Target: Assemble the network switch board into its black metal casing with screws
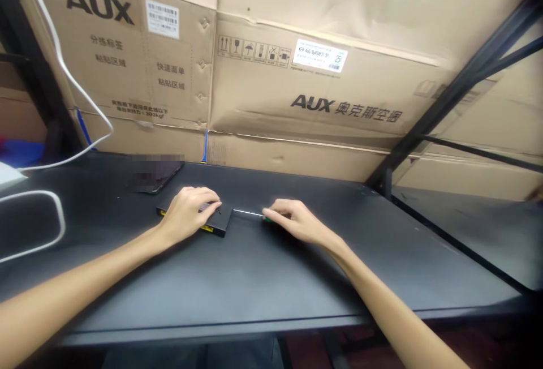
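Note:
A flat black box (221,224) with yellow labels along its front side lies on the dark table (237,284). Over the top of this box is my left hand (189,213), its fingers and thumb drawn together; whatever may be between the fingertips is too small to make out. To the right, my right hand (299,221) is closed around the green handle of a screwdriver (248,212). The thin metal shaft points left, its end close to the box's right side. Most of the handle is hidden by the fingers.
Behind the box lies a dark flat device (159,175), partly blurred. White cables (63,219) run at the left. Large cardboard panels (297,97) stand along the back edge, and a black metal frame (449,97) slants up at the right.

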The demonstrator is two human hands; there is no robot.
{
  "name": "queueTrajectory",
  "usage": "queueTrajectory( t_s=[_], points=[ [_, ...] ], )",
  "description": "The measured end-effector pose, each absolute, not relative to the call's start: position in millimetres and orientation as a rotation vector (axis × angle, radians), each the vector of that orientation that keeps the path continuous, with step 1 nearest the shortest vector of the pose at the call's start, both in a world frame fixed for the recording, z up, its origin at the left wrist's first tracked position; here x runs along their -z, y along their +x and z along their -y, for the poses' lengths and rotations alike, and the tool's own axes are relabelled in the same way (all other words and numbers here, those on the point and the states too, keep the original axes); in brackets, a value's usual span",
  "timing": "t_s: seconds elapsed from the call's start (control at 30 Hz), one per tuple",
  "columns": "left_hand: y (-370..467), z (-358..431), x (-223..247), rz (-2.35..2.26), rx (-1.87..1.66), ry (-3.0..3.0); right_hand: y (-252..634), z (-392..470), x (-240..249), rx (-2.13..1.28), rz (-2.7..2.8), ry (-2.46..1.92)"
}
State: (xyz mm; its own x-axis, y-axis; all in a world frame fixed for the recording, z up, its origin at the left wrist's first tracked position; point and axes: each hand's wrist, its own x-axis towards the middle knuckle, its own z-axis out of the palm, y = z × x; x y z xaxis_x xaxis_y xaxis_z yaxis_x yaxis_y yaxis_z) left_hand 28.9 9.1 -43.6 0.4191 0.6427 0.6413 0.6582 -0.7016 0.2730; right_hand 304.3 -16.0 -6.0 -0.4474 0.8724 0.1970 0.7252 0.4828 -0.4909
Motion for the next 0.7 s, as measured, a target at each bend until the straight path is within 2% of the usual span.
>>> queueTrajectory(
  t_s=[0.23, 0.47, 0.7],
  points=[
    [29.0, -8.8, 43.9, 1.218, 1.164, -2.619, 305.5, 16.2, 9.8, -0.834, 2.1, -1.359],
    [29.0, -8.0, 41.6, 1.215, 1.159, -2.632, 301.9, 17.8, 3.9, -0.511, 2.27, -1.338],
    [29.3, -8.6, 42.6, 1.237, 1.158, -2.639, 303.8, 16.7, 7.9, -0.816, 2.121, -1.367]
  ],
)
